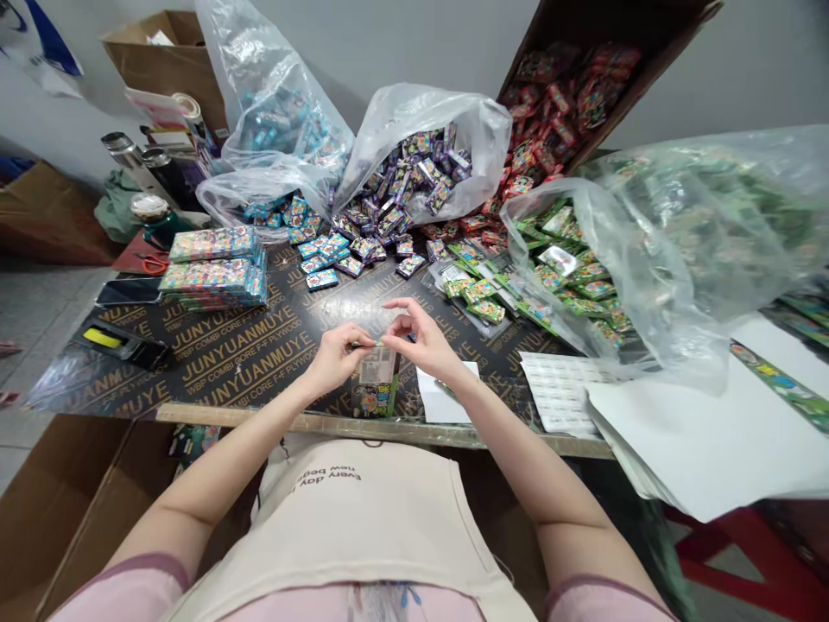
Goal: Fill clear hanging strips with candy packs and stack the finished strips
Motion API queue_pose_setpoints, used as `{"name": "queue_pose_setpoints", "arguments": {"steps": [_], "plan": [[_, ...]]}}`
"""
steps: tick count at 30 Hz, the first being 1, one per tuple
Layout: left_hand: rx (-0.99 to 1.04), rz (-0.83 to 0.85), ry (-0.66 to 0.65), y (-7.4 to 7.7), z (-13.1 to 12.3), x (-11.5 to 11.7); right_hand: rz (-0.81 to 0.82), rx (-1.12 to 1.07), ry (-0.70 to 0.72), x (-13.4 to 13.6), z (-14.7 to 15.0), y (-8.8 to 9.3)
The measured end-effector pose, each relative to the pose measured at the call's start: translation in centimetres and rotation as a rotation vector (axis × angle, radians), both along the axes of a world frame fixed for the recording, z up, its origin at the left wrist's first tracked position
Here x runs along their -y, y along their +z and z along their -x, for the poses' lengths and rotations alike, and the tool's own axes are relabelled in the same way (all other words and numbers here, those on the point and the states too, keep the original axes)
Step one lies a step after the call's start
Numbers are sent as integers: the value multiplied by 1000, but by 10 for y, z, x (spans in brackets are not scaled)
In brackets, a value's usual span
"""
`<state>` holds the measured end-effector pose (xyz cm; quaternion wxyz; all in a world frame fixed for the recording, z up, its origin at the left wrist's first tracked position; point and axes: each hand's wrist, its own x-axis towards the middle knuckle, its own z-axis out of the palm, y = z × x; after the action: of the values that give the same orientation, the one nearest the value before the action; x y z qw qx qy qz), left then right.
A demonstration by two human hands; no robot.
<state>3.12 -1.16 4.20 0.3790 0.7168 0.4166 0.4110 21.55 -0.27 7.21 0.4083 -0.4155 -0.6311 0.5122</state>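
Close to the front edge of the table (291, 324), the printed package (376, 387) extends from the fingers toward that edge, long axis roughly square to it. Fingers of the left hand (338, 352) pinch its far end; the right hand (420, 339) is equally near, fingers narrowed, grip unclear.

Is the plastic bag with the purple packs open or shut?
Open: the bag gapes, and purple packs spill onto the table.

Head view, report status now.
Left grip pinched at far edge of package. Right grip at same edge, hold unclear. White paper just right of package; small packs piled beyond.
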Motion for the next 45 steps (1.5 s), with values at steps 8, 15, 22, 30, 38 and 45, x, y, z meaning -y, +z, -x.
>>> {"name": "queue_pose_setpoints", "arguments": {"steps": [8, 15, 22, 30, 38, 45], "plan": [[65, 83, 58, -1, 0, 2, -29, 86, 45, -1, 7, -6], [16, -66, 149, -2, -7, 6, -7, 84, 22, -1, 9, -10], [-35, -112, 142, -4, -3, 6, 237, -84, -294, -14, 5, -36], [-686, -85, 199, -37, 74, -14, -75, 745, -538, 5, -103, -84], [-1025, -117, -541, -59, 33, -30, 121, 931, -358, 11, -116, -132], [-1016, 25, -584, -65, 20, -49, 22, 778, -280, 16, -119, -140]]}}
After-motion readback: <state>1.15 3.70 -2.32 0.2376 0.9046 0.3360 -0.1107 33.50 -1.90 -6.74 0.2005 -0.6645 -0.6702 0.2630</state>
